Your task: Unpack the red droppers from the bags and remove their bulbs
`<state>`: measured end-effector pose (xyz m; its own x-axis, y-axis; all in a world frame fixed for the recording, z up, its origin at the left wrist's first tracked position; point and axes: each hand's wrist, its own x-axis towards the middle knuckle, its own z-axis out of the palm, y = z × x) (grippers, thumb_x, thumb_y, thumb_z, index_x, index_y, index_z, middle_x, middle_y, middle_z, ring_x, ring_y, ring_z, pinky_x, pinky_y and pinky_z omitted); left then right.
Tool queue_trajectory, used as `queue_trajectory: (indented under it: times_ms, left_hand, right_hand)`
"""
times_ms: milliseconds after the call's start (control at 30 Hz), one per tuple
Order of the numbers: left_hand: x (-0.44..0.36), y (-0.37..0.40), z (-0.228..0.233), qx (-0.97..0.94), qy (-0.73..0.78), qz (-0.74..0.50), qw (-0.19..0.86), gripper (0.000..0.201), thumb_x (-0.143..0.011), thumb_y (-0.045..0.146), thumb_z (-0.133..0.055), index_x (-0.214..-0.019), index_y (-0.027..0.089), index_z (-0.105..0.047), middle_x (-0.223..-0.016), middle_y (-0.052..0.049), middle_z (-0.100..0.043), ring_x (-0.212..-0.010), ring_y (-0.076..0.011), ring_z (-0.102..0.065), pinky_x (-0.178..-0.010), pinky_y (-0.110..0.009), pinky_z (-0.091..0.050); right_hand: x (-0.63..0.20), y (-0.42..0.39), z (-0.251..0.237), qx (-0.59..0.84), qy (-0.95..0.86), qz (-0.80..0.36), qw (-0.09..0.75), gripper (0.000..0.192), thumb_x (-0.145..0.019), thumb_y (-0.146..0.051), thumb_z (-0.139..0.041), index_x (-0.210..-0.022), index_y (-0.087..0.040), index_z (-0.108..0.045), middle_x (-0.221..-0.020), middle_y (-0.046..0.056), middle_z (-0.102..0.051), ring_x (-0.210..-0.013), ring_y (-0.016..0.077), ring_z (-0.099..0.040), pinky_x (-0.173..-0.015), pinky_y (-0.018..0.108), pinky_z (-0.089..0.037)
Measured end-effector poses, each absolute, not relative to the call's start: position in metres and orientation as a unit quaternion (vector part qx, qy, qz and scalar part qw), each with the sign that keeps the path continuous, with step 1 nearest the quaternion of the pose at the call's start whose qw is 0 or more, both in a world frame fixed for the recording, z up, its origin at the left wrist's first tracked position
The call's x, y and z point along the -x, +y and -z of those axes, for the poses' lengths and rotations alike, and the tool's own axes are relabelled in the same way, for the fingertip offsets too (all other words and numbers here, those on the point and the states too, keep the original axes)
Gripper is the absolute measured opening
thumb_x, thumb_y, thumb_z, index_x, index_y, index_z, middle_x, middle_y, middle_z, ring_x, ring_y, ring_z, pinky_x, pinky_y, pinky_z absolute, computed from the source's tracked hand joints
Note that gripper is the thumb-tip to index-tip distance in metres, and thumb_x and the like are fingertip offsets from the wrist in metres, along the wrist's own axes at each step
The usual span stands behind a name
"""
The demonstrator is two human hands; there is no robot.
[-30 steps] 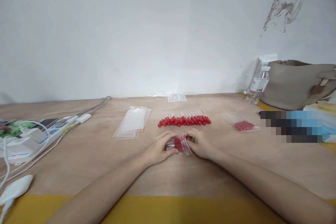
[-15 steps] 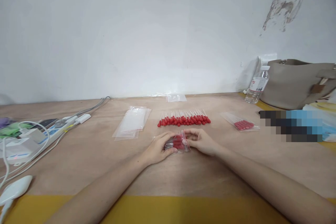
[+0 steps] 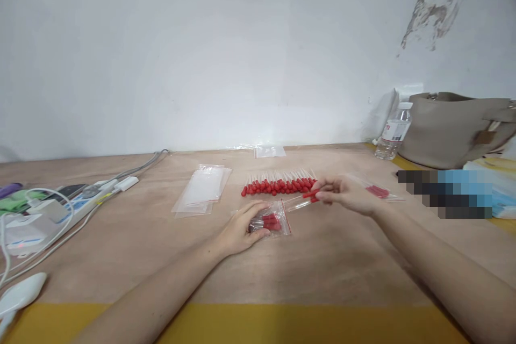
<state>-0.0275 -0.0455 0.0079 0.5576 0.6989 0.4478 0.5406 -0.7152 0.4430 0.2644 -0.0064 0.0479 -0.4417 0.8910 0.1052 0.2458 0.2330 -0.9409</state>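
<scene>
My left hand grips a small clear zip bag at its left end, thumb in front and fingers behind. Inside the bag lie several glass droppers with red bulbs. Between the fingertips of my right hand are the red bulbs of what look like two more glass droppers. Their clear tubes point left, with the tips by the bag's red-edged mouth; whether they are inside it I cannot tell. Just behind, a row of droppers lies on the table, bulbs toward me.
Flat clear bags are stacked left of the row. A filled bag of droppers lies to the right. A power strip with cables runs along the left. A water bottle and a grey handbag stand at the back right.
My right hand has left the bag's mouth, moved right and slightly up, and now holds droppers. The left hand stays on the bag.
</scene>
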Motion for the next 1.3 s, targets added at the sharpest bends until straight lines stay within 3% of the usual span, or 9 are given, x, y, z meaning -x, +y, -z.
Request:
queue_trajectory:
  times_ms: [133,233,333,433,700,1067,1300]
  left_hand:
    - [0.029,-0.044,-0.006,-0.871,0.360,-0.309,0.126,0.051,-0.076,0.035,-0.059,-0.123,0.022,-0.041,-0.124,-0.007,-0.047,-0.115,-0.0210,-0.043,-0.097,-0.036,-0.036]
    - [0.028,-0.044,-0.006,-0.871,0.363,-0.304,0.132,0.051,-0.076,0.035,-0.058,-0.123,0.022,-0.041,-0.123,-0.007,-0.048,-0.113,-0.0212,-0.044,-0.096,-0.036,-0.037]
    - [0.027,-0.045,-0.007,-0.869,0.364,-0.308,0.133,0.049,-0.077,0.035,-0.058,-0.122,0.022,-0.042,-0.122,-0.008,-0.049,-0.112,-0.0217,-0.045,-0.095,-0.038,-0.038]
    - [0.027,-0.045,-0.007,-0.870,0.359,-0.311,0.136,0.048,-0.077,0.034,-0.058,-0.121,0.022,-0.042,-0.121,-0.007,-0.049,-0.111,-0.0211,-0.046,-0.094,-0.037,-0.038]
    - [0.027,-0.045,-0.007,-0.869,0.359,-0.311,0.138,0.048,-0.076,0.033,-0.058,-0.121,0.022,-0.042,-0.120,-0.007,-0.049,-0.110,-0.0206,-0.046,-0.094,-0.036,-0.039]
    - [0.028,-0.045,-0.006,-0.870,0.361,-0.306,0.140,0.047,-0.077,0.035,-0.058,-0.119,0.021,-0.043,-0.119,-0.007,-0.049,-0.109,-0.0195,-0.047,-0.094,-0.034,-0.039]
    - [0.028,-0.045,-0.006,-0.871,0.360,-0.303,0.142,0.047,-0.077,0.035,-0.058,-0.119,0.021,-0.043,-0.118,-0.007,-0.050,-0.108,-0.0193,-0.047,-0.093,-0.034,-0.039]
  right_hand:
    - [-0.297,0.008,-0.055,0.477,-0.644,-0.322,0.504,0.034,-0.066,-0.044,-0.063,-0.086,-0.017,-0.056,-0.075,0.004,-0.064,-0.059,0.0116,-0.054,-0.055,0.025,-0.045]
    - [-0.302,0.024,-0.034,0.517,-0.618,-0.153,0.572,0.033,-0.069,-0.043,-0.059,-0.089,-0.017,-0.055,-0.082,0.008,-0.064,-0.069,0.0168,-0.058,-0.061,0.030,-0.047]
    - [-0.300,0.036,-0.006,0.549,-0.666,0.001,0.506,0.023,-0.076,-0.036,-0.051,-0.089,-0.018,-0.057,-0.084,0.007,-0.064,-0.074,0.0194,-0.059,-0.067,0.034,-0.046]
    - [-0.296,0.041,0.012,0.566,-0.698,0.070,0.432,0.022,-0.080,-0.031,-0.043,-0.092,-0.019,-0.057,-0.088,0.008,-0.064,-0.080,0.0210,-0.058,-0.071,0.033,-0.044]
    - [-0.286,0.045,0.022,0.604,-0.706,0.064,0.363,0.021,-0.078,-0.030,-0.045,-0.092,-0.017,-0.055,-0.082,0.008,-0.066,-0.072,0.0198,-0.062,-0.062,0.028,-0.043]
    - [-0.287,0.047,0.020,0.618,-0.647,-0.032,0.446,0.018,-0.075,-0.034,-0.050,-0.084,-0.019,-0.056,-0.081,0.005,-0.067,-0.065,0.0176,-0.063,-0.061,0.028,-0.044]
    - [-0.286,0.048,0.022,0.588,-0.681,-0.063,0.432,0.023,-0.074,-0.039,-0.052,-0.083,-0.019,-0.059,-0.078,0.005,-0.066,-0.069,0.0174,-0.061,-0.061,0.027,-0.044]
